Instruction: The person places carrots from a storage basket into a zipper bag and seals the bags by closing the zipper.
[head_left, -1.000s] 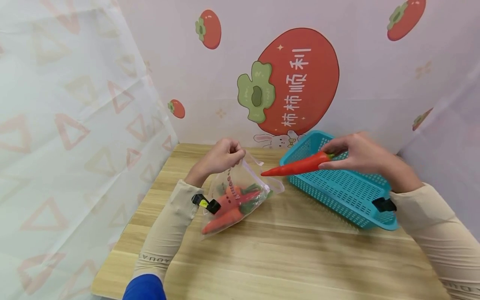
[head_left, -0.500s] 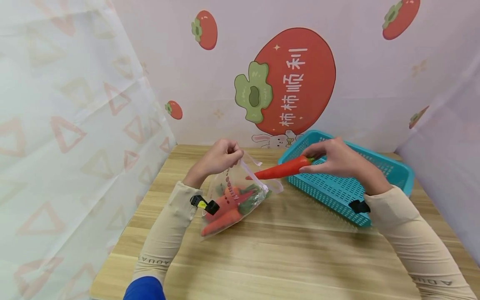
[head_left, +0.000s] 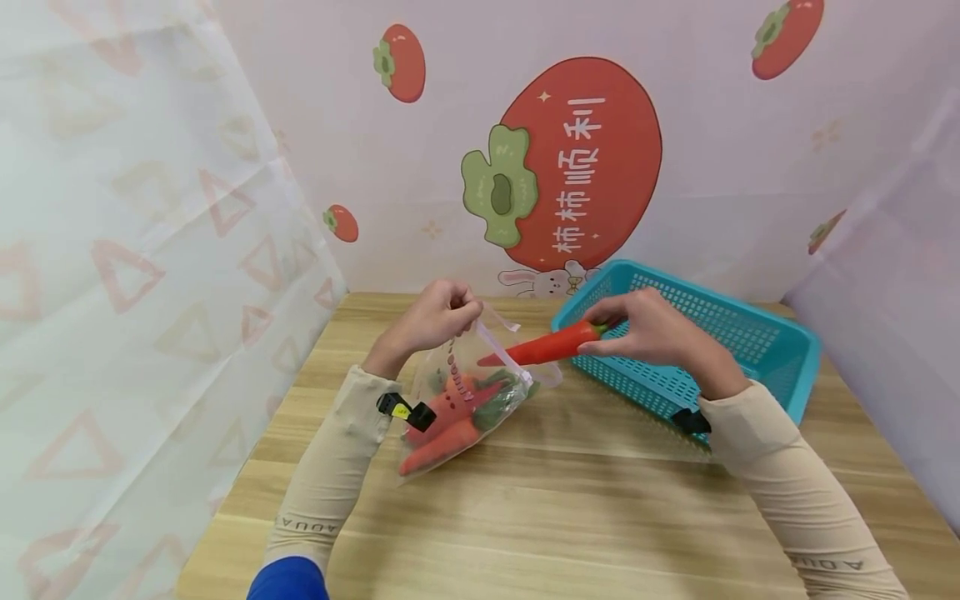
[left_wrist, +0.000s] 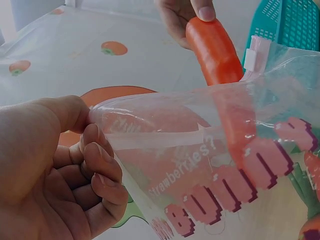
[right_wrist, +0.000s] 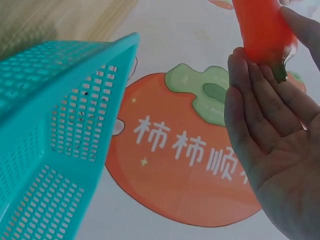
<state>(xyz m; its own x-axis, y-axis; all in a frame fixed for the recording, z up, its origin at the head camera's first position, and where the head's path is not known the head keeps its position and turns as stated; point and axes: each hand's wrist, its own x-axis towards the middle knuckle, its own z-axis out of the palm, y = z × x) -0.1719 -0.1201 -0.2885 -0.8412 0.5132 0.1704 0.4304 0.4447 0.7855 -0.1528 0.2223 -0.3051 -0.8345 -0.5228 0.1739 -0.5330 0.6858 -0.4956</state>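
My left hand point(head_left: 442, 315) pinches the upper edge of a clear zip bag point(left_wrist: 160, 142) printed with pink letters, holding its mouth up. Inside the bag lie carrots point(head_left: 440, 442) with green tops, lower ends on the table. My right hand point(head_left: 637, 329) grips a red chili pepper point(head_left: 557, 344) by its stem end, thumb on one side and fingers on the other. The pepper's pointed end is within the bag's mouth and shows through the plastic in the left wrist view. A green stem point(right_wrist: 280, 70) points toward the palm in the right wrist view.
A turquoise perforated basket point(head_left: 780, 333) stands at the back right, just behind my right hand. The wooden table point(head_left: 555, 508) reaches up to a printed backdrop point(head_left: 420, 167), with a patterned sheet point(head_left: 150, 350) along the left side.
My right hand has moved left and slightly down from over the basket, carrying the pepper's tip from outside into the bag. My left hand keeps its hold on the bag's edge.
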